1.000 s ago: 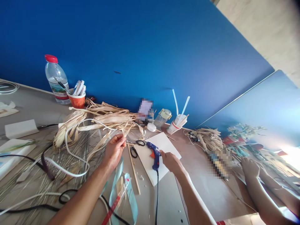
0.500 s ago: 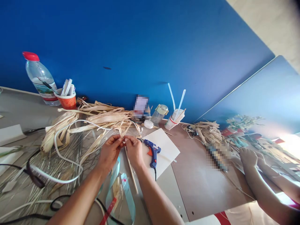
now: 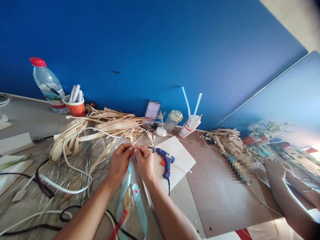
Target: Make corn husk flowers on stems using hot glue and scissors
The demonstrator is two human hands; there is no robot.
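Observation:
My left hand [image 3: 121, 159] and my right hand [image 3: 144, 161] meet at the middle of the table, thumbs and fingertips pinched together. Between them is a small pale piece of dried corn husk [image 3: 132, 142], its upper end sticking up past my fingers. The part inside the pinch is hidden. Just right of my right hand, a blue glue gun [image 3: 166, 162] with an orange trigger lies on a white sheet [image 3: 183, 156]. Beyond my hands, a pile of dried corn husks [image 3: 116, 124] spreads out. A thin wooden stick [image 3: 145, 191] lies beneath my right wrist.
Wires [image 3: 75, 166] and cables cover the left side. An orange cup [image 3: 77, 108] and a plastic bottle [image 3: 50, 85] stand at the back left; a glass jar [image 3: 172, 122] and a cup with glue sticks [image 3: 186, 130] stand behind the sheet. Another person's hands [image 3: 276, 170] are at right.
The whole view has shifted slightly, so things appear a little further right. My hands stay pinched together on the husk, with only small finger movement.

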